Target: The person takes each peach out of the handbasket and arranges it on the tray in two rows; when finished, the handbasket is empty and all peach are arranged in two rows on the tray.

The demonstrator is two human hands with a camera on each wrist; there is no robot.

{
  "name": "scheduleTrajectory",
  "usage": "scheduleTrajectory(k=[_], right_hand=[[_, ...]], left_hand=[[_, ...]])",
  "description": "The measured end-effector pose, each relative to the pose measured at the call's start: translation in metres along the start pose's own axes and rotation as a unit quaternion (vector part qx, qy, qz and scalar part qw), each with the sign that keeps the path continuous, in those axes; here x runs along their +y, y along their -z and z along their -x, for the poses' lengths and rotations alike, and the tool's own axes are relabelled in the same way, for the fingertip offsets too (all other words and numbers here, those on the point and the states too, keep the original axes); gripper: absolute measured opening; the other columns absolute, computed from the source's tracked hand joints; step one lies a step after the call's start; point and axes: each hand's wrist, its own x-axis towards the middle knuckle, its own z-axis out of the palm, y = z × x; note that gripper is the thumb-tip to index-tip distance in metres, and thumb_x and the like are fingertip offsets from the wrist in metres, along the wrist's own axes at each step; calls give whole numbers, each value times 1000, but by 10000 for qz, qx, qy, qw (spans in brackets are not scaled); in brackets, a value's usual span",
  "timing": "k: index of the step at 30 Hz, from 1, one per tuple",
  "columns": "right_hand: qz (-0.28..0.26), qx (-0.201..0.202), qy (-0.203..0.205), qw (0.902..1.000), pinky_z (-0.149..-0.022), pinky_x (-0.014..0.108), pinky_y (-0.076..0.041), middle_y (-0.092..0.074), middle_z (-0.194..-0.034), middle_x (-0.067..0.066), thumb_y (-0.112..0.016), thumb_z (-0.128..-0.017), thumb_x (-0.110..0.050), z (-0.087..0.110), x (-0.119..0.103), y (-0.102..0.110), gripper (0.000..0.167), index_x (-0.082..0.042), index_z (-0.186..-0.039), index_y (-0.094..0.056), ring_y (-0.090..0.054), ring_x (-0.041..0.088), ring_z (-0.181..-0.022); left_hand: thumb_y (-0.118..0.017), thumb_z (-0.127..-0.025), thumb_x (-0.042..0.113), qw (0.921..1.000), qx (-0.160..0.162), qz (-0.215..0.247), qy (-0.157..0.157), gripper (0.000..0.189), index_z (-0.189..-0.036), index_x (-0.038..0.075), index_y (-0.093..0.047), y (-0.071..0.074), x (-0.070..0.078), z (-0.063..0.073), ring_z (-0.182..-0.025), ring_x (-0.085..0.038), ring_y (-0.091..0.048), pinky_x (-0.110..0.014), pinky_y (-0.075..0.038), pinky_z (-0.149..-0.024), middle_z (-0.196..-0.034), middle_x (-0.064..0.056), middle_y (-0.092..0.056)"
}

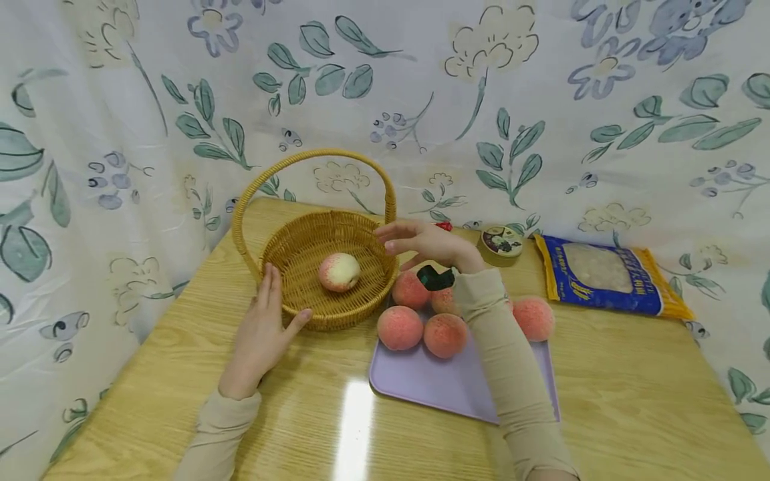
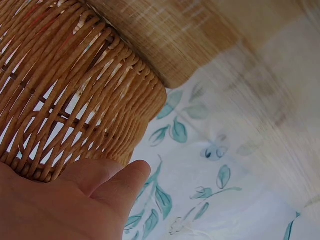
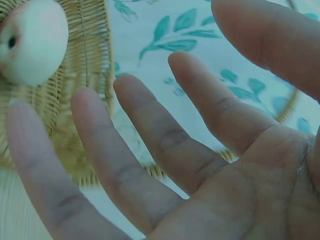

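Note:
A wicker basket [image 1: 309,321] with a tall arched handle stands on the table, holding one pale peach [image 1: 339,272] with a pink blush. My left hand [image 1: 265,334] rests against the basket's front left side, fingers extended along its outer wall and thumb at the front rim. The left wrist view shows those fingers close to the woven wall [image 2: 75,100]. Over the basket's right rim hovers my right hand [image 1: 430,244], and its fingers are spread with nothing held. In the right wrist view the pale peach [image 3: 37,42] lies beyond the fingertips.
Right of the basket, a lilac tray [image 1: 421,387] carries several pink peaches [image 1: 400,328], partly hidden by my right forearm. Behind it sit a round tin [image 1: 500,244] and a blue and yellow food bag [image 1: 607,275]. A floral curtain [image 1: 421,120] hangs along the table's back.

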Motion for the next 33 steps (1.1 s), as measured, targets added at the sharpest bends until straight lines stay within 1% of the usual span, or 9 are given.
scheduleTrajectory(k=[4,10,12,17,19,23,26,29,33], right_hand=[[-141,-11,-205,9997,-94,48,-53,-48,-146,8,-54,-100,-21,-28,-7,-6,42,-13,-141,-49,-48,30,-132],[-796,-328,-432,9953,-107,58,-40,-33,-156,11,-49,-102,-21,-55,-2,-16,46,-11,-146,-41,-35,37,-142],[-819,-372,-490,9947,-109,59,-38,-30,-157,12,-47,-103,-22,-62,2,-20,47,-10,-147,-39,-31,37,-144],[-63,-264,-753,9968,-113,56,-33,-34,-156,10,-48,-102,-27,-84,13,-35,48,-14,-148,-41,-31,36,-144],[281,-276,-933,9949,-112,51,-37,-39,-154,9,-50,-101,-28,-94,20,-43,49,-16,-147,-43,-37,34,-141],[392,-368,-1095,9925,-100,41,-48,-46,-147,11,-55,-98,-25,-106,32,-59,47,-17,-144,-48,-50,28,-127],[286,-716,-888,9931,-85,35,-54,-50,-142,13,-58,-97,-19,-110,32,-68,48,-15,-144,-48,-56,23,-110],[481,-1171,-676,9896,-80,29,-54,-50,-140,13,-63,-93,-15,-114,28,-72,55,-13,-145,-46,-56,19,-107],[1292,-1429,-437,9803,-95,30,-49,-48,-143,10,-68,-89,-22,-118,27,-75,62,-16,-146,-44,-51,22,-123]], left_hand=[[-45,-96,59,10000,-61,-1,3,96,-154,0,4,-3,4,0,-140,-53,-24,-64,-26,-112,-162,-22,1],[-45,-96,59,9999,-89,-44,-53,96,-154,0,3,-10,8,-1,-140,-52,-26,-62,-27,-113,-162,-21,0],[-46,-96,58,10000,-45,-26,-81,95,-154,0,2,-10,9,0,-140,-52,-26,-62,-27,-112,-162,-22,-1],[-46,-96,57,10000,22,-23,-88,95,-155,1,2,-8,7,1,-140,-53,-26,-64,-26,-112,-162,-22,-1],[-46,-96,58,10000,0,-29,-68,95,-155,1,3,-8,6,2,-141,-51,-25,-63,-26,-113,-162,-21,-1],[-46,-96,59,10000,-16,-24,-36,96,-154,-1,1,-9,4,5,-142,-50,-24,-62,-26,-113,-162,-21,-1],[-45,-96,59,10000,-8,28,-16,95,-155,1,3,-6,2,5,-142,-51,-23,-63,-25,-113,-163,-21,0],[-44,-96,58,10000,44,62,-34,95,-155,1,3,-3,0,3,-142,-51,-23,-65,-25,-112,-163,-21,0],[-46,-96,57,9999,117,62,-12,94,-154,-1,-1,-1,-3,2,-141,-53,-24,-67,-25,-111,-162,-22,-1]])
